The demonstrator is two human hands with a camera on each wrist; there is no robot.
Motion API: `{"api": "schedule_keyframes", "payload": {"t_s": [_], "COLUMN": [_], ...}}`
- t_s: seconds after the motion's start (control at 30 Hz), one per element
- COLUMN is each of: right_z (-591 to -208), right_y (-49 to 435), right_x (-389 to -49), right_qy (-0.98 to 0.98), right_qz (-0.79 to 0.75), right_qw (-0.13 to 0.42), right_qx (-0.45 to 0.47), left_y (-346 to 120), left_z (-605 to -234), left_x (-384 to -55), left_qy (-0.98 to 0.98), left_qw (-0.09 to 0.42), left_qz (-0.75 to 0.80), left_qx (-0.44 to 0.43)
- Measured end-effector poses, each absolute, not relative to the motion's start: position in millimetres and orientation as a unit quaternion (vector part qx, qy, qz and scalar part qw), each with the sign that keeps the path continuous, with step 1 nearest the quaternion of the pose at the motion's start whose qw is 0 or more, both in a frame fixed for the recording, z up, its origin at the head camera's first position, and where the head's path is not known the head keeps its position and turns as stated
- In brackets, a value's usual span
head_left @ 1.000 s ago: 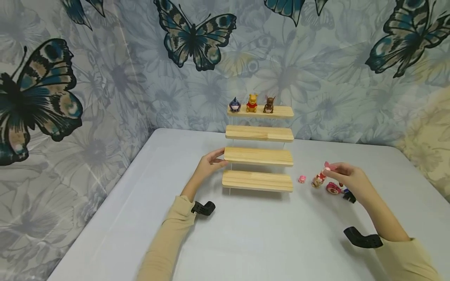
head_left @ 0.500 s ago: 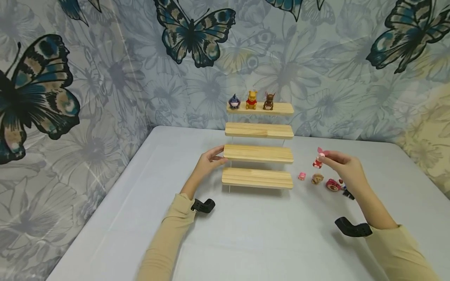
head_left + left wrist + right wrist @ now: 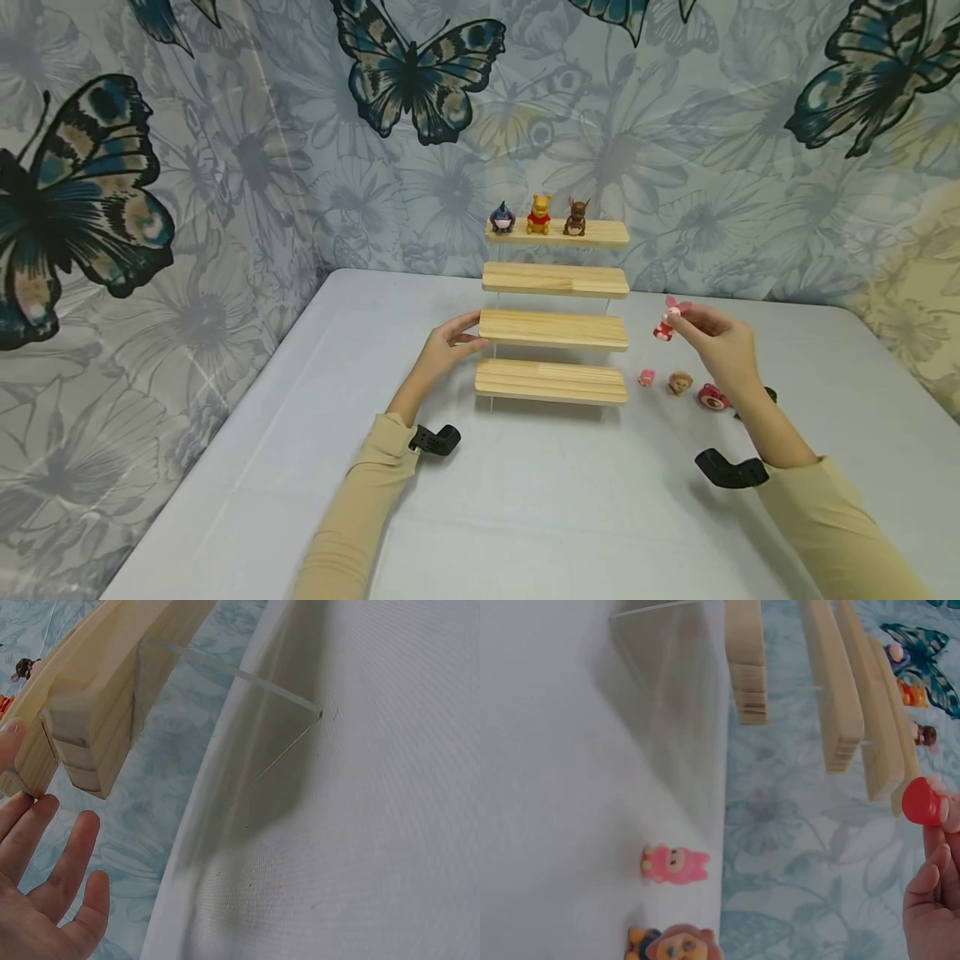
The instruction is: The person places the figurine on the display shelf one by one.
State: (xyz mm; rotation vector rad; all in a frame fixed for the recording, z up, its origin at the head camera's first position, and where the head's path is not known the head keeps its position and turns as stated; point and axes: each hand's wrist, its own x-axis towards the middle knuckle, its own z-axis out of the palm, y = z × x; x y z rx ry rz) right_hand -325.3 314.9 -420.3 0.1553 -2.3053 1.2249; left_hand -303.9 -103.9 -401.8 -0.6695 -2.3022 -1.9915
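Observation:
In the head view a tiered wooden display shelf (image 3: 552, 330) stands on the table. My left hand (image 3: 442, 354) is at its left side, thumb and fingers pinching the end of the second board from the bottom. The other fingers (image 3: 81, 838) spread loosely in the left wrist view. My right hand (image 3: 720, 337) holds up a small pink-eared, red-bottomed figurine (image 3: 664, 327) between thumb and fingers, right of the shelf. Its red base (image 3: 921, 802) shows in the right wrist view; fingers hide part of it. Eeyore (image 3: 502, 218), Winnie the Pooh (image 3: 538, 215) and a brown figurine (image 3: 575, 217) line the top board.
Below my right hand, a small pink figurine (image 3: 647, 377), a lion-like figurine (image 3: 679, 383) and a dark pink figurine (image 3: 713, 397) rest on the white table (image 3: 570, 500). A dark item there is partly behind my right forearm. Butterfly-patterned cloth (image 3: 420, 208) backs the table.
My right hand has lifted the pink-eared figurine off the spot near the lion-like one and carried it up and left, toward the shelf. My left hand stays at the board.

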Motion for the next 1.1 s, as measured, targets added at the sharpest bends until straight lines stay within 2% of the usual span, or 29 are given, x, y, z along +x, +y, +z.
{"api": "schedule_keyframes", "payload": {"t_s": [0.47, 0.6, 0.7, 0.77, 0.83, 0.97, 1.0, 1.03, 1.1], "right_z": [-437, -421, -393, -389, -392, -422, -424, -411, -411], "right_y": [327, 319, 299, 294, 293, 309, 310, 299, 299], "right_x": [-384, -391, -376, -377, -384, -422, -427, -413, -418], "right_qy": [-0.807, -0.787, -0.762, -0.749, -0.752, -0.776, -0.778, -0.77, -0.763], "right_qz": [0.489, 0.513, 0.556, 0.565, 0.552, 0.487, 0.484, 0.506, 0.521], "right_qw": [0.313, 0.314, 0.297, 0.306, 0.317, 0.364, 0.365, 0.349, 0.342], "right_qx": [0.111, 0.135, 0.15, 0.161, 0.172, 0.168, 0.166, 0.173, 0.17], "left_y": [-103, -104, -105, -106, -106, -106, -106, -106, -106], "left_z": [-412, -428, -440, -449, -445, -445, -447, -448, -457], "left_x": [-311, -324, -335, -342, -339, -339, -340, -342, -348], "left_qy": [-0.743, -0.747, -0.741, -0.74, -0.74, -0.745, -0.744, -0.744, -0.739], "left_qw": [0.012, 0.021, 0.032, 0.041, 0.037, 0.037, 0.038, 0.04, 0.048], "left_qz": [-0.636, -0.627, -0.629, -0.629, -0.63, -0.625, -0.625, -0.625, -0.629], "left_qx": [-0.208, -0.22, -0.231, -0.236, -0.233, -0.232, -0.233, -0.233, -0.238]}}
